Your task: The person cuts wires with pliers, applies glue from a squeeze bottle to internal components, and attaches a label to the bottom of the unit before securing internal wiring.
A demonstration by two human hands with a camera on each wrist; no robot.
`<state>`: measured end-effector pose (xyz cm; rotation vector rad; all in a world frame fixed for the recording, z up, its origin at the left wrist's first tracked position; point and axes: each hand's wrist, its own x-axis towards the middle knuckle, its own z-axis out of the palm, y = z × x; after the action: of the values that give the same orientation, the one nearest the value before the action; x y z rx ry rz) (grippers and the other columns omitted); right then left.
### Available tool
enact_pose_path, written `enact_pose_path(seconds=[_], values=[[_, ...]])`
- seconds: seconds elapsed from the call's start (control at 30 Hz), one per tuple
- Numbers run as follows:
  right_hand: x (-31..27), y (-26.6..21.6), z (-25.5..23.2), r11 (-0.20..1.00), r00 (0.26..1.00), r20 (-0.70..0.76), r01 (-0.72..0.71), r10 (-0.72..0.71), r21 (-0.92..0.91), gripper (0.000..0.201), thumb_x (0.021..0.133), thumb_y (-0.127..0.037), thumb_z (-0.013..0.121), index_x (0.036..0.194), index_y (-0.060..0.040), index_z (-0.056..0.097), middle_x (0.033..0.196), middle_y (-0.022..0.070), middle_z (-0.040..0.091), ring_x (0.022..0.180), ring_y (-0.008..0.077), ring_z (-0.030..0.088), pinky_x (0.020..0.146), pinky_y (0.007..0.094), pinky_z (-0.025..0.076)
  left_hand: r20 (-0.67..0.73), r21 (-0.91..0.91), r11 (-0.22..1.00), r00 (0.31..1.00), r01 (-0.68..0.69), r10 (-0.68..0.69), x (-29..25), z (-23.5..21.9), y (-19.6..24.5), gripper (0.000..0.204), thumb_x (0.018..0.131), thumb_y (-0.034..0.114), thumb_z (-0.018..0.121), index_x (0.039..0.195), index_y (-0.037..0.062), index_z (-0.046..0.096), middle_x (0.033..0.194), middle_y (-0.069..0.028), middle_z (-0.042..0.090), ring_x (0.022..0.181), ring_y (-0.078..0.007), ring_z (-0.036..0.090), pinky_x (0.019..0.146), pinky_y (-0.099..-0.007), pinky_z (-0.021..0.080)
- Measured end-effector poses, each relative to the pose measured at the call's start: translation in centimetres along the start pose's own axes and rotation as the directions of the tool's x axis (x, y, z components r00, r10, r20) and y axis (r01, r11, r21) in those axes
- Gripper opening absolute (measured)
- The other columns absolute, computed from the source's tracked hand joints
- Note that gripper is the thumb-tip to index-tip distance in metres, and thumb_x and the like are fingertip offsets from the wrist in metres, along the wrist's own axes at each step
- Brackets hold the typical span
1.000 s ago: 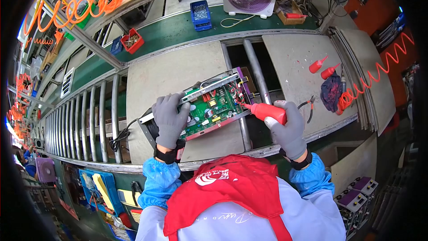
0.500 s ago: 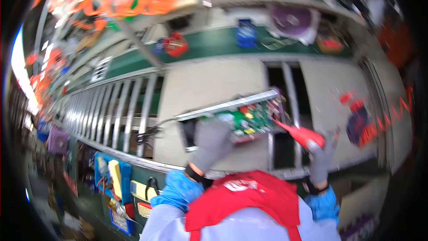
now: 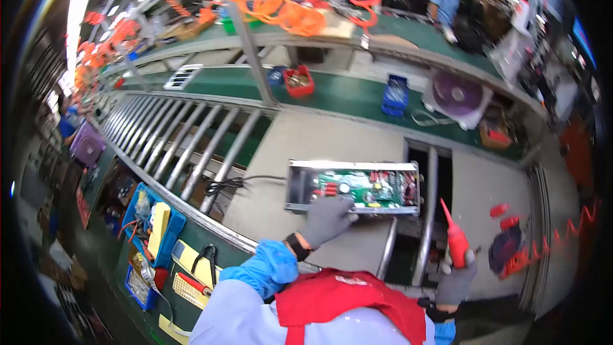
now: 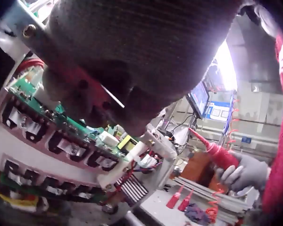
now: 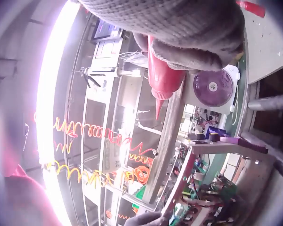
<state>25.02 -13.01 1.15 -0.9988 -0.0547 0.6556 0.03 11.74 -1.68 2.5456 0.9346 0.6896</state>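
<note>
An open metal chassis (image 3: pixel 408 167) with a green circuit board (image 3: pixel 361 182) inside lies on a pale board of the conveyor. My gloved left hand (image 3: pixel 327 222) grips its near long edge. In the left wrist view the fingers (image 4: pixel 118 89) curl over the metal frame, close above the board's parts. My gloved right hand (image 3: pixel 456 281) holds a red squeeze bottle (image 3: pixel 457 246) upright, off to the right of the chassis. Its narrow nozzle points upward, apart from the circuit board. The right wrist view shows fingers wrapped round the same bottle (image 5: pixel 165 75).
Metal rollers (image 3: pixel 191 134) run off to the left. On the right lie two red bottles (image 3: pixel 504 216) and a dark cloth (image 3: pixel 504 249). Behind stand a blue bin (image 3: pixel 395 96), a red bin (image 3: pixel 298 82) and a purple fan (image 3: pixel 456 96). A black cable (image 3: pixel 223 184) trails left from the chassis.
The bottle's nozzle has left the board's right end, and my right hand has drawn back right with the bottle turned upright. The chassis has been turned and sits straighter. The head view has shifted.
</note>
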Motion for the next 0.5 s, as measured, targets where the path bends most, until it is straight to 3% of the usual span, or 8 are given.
enact_pose_path(seconds=[0.03,0.13,0.17,0.2,0.23,0.3,0.43,0.5], values=[[0.1,-0.1,-0.2,0.997,0.994,-0.106,0.024,-0.016,0.079,0.027,0.095,-0.032,0.058,0.105,-0.0065,0.055,0.070,0.0045,0.054,0.051,0.0117,0.048,0.043,0.0233,0.037,0.035,-0.045,0.999,0.999,0.009,-0.007,-0.7,-0.5,0.6,0.025,0.081,0.033,0.074,0.090,0.0102,0.068,0.082,-0.0108,0.066,0.077,-0.0315,0.067,0.066,-0.0457,0.051],[0.2,-1.7,-1.2,0.999,0.999,-0.021,-0.028,0.028,0.022,0.035,0.092,-0.037,0.059,0.106,-0.0046,0.057,0.071,0.0060,0.055,0.054,0.0127,0.049,0.045,0.0243,0.037,0.043,-0.159,0.981,0.994,0.108,-0.102,-0.8,-1.5,0.7,0.029,0.079,0.034,0.076,0.095,0.0103,0.073,0.086,-0.0111,0.070,0.081,-0.0302,0.069,0.070,-0.0425,0.054],[0.2,-1.9,-1.0,1.000,1.000,-0.026,-0.013,0.013,0.001,0.037,0.091,-0.038,0.059,0.107,-0.0038,0.058,0.071,0.0063,0.055,0.054,0.0129,0.049,0.045,0.0244,0.037,0.181,-0.185,0.957,0.965,0.225,-0.193,-0.2,-2.5,0.4,0.033,0.078,0.035,0.076,0.099,0.0100,0.075,0.087,-0.0118,0.072,0.080,-0.0298,0.070,0.071,-0.0396,0.055],[0.3,-1.9,-1.1,1.000,1.000,-0.021,-0.002,0.002,-0.024,0.039,0.091,-0.039,0.060,0.107,-0.0030,0.059,0.070,0.0065,0.055,0.053,0.0132,0.048,0.045,0.0244,0.037,0.178,-0.193,0.944,0.956,0.266,-0.233,0.1,-2.6,0.3,0.034,0.077,0.036,0.077,0.097,0.0083,0.075,0.085,-0.0123,0.072,0.078,-0.0301,0.071,0.071,-0.0390,0.056],[0.4,-2.1,-1.1,0.999,0.992,0.121,-0.037,0.036,0.011,0.046,0.093,-0.036,0.063,0.119,0.0007,0.054,0.090,0.0106,0.060,0.064,0.0138,0.055,0.046,0.0244,0.043,0.183,-0.246,0.927,0.952,0.285,-0.244,0.9,-3.1,-0.2,0.035,0.078,0.036,0.076,0.098,0.0083,0.075,0.085,-0.0127,0.072,0.079,-0.0303,0.071,0.073,-0.0393,0.056],[0.1,-1.7,0.9,0.996,0.993,0.117,0.014,-0.003,-0.092,0.043,0.092,-0.037,0.063,0.113,-0.0002,0.057,0.081,0.0068,0.056,0.061,0.0116,0.052,0.047,0.0233,0.039,0.027,-0.254,0.943,0.977,0.213,-0.213,2.7,-2.7,-1.8,0.033,0.077,0.034,0.076,0.097,0.0091,0.075,0.086,-0.0137,0.072,0.079,-0.0301,0.071,0.073,-0.0395,0.056],[0.1,-0.4,5.6,0.914,0.966,0.223,0.202,-0.128,-0.352,0.040,0.090,-0.040,0.059,0.107,-0.0034,0.058,0.074,0.0012,0.053,0.058,0.0065,0.046,0.049,0.0209,0.034,-0.109,-0.136,0.985,0.987,0.102,-0.117,7.8,-2.7,-4.6,0.026,0.080,0.030,0.076,0.096,0.0098,0.073,0.085,-0.0116,0.071,0.078,-0.0285,0.071,0.070,-0.0385,0.055],[0.7,1.2,6.2,0.801,0.943,0.193,0.332,-0.271,-0.498,0.041,0.087,-0.029,0.067,0.115,0.0001,0.059,0.097,0.0061,0.057,0.070,0.0103,0.053,0.058,0.0238,0.042,-0.137,-0.083,0.994,0.987,0.075,-0.086,9.0,-2.5,-5.8,0.026,0.081,0.032,0.075,0.097,0.0110,0.073,0.084,-0.0106,0.071,0.076,-0.0282,0.070,0.069,-0.0390,0.054]])
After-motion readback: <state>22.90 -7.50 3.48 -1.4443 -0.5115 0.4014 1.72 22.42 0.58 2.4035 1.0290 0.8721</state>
